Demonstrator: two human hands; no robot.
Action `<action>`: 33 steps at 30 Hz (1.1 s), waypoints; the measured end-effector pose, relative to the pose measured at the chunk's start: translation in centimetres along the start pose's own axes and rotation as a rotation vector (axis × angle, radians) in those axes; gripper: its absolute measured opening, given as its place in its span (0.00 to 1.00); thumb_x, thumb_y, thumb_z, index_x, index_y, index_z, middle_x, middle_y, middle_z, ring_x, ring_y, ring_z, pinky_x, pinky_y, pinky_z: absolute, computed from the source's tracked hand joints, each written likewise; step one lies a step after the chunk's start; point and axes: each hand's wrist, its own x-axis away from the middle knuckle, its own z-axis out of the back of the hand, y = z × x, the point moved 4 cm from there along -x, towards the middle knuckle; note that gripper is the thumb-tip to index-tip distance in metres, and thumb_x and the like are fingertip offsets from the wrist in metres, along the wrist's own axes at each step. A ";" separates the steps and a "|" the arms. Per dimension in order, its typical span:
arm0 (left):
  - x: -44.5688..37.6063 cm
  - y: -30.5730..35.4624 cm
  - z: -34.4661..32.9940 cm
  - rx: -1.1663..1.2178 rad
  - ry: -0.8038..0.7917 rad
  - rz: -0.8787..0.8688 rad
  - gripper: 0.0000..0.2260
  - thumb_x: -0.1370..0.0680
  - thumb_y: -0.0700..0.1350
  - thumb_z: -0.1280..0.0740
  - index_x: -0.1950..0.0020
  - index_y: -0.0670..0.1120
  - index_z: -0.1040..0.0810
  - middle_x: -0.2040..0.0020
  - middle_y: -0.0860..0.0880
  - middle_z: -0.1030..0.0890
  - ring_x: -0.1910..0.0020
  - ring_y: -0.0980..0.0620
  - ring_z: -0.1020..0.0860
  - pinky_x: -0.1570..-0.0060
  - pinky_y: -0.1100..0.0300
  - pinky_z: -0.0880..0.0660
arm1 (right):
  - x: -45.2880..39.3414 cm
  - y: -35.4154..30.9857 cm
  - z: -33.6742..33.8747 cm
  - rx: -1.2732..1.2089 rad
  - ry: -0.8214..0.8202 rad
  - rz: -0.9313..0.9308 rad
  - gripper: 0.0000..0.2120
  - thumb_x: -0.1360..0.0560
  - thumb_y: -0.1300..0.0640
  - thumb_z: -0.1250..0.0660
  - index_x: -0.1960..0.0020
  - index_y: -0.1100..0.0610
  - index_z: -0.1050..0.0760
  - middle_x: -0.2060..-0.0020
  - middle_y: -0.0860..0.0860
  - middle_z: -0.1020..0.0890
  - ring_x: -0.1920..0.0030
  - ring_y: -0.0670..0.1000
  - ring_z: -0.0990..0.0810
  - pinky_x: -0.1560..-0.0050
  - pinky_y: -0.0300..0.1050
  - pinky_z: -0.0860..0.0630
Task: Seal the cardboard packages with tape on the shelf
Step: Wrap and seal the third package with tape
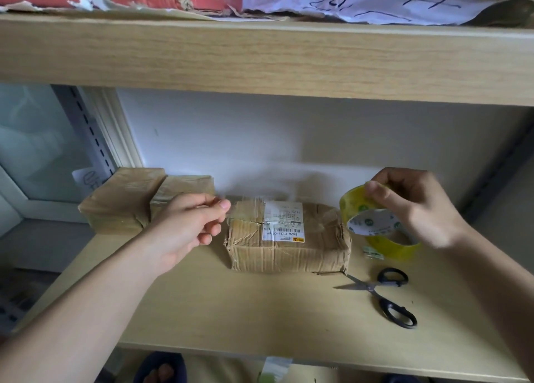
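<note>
While the wooden shelf (202,296) fills the lower half of the frame, the crumpled cardboard package (289,238) sits at its centre, white label up, and two taped packages (121,200) wait against the wall at middle left. Both arms are in now! Right hand (419,206), right of centre, grips the yellowish tape roll (375,226), thumb pressed on its rim, holding it up just beside the package's right end. Left hand (190,223) hovers at the package's left end, thumb and forefinger pinched together; a clear strip seems to run between the hands over the box, though it is too faint to be sure. Black scissors (384,293) lie open on the shelf at lower right, just in front of the package. The risk from here: clear tape curling back and sticking to itself, or landing crooked over those wrinkled flaps, so the seam gapes. And cutting will need a free hand — slacken and the strip flops.
</note>
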 end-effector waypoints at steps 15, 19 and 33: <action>-3.2 -0.7 -1.5 -0.434 0.120 -0.096 0.07 0.21 0.43 0.28 0.57 0.42 0.15 0.68 0.53 0.17 0.74 0.57 0.27 0.72 0.66 0.32 | -1.3 1.8 -0.1 0.188 0.077 -0.005 0.15 0.19 0.56 0.37 0.64 0.52 0.24 0.71 0.42 0.24 0.67 0.43 0.27 0.64 0.45 0.31; -3.6 -0.7 -2.4 -0.465 0.121 -0.122 0.08 0.22 0.44 0.26 0.60 0.45 0.15 0.66 0.52 0.15 0.75 0.55 0.27 0.62 0.61 0.27 | -1.6 2.9 0.1 0.190 0.103 -0.030 0.15 0.21 0.48 0.39 0.65 0.50 0.26 0.72 0.44 0.26 0.68 0.45 0.30 0.63 0.47 0.33; -5.4 -2.5 -0.3 -0.655 0.170 0.041 0.10 0.27 0.51 0.23 0.68 0.55 0.15 0.62 0.53 0.14 0.51 0.49 0.17 0.39 0.49 0.23 | -2.5 3.3 -3.1 0.325 -0.003 0.054 0.17 0.18 0.53 0.35 0.66 0.52 0.30 0.72 0.48 0.27 0.68 0.45 0.29 0.67 0.36 0.36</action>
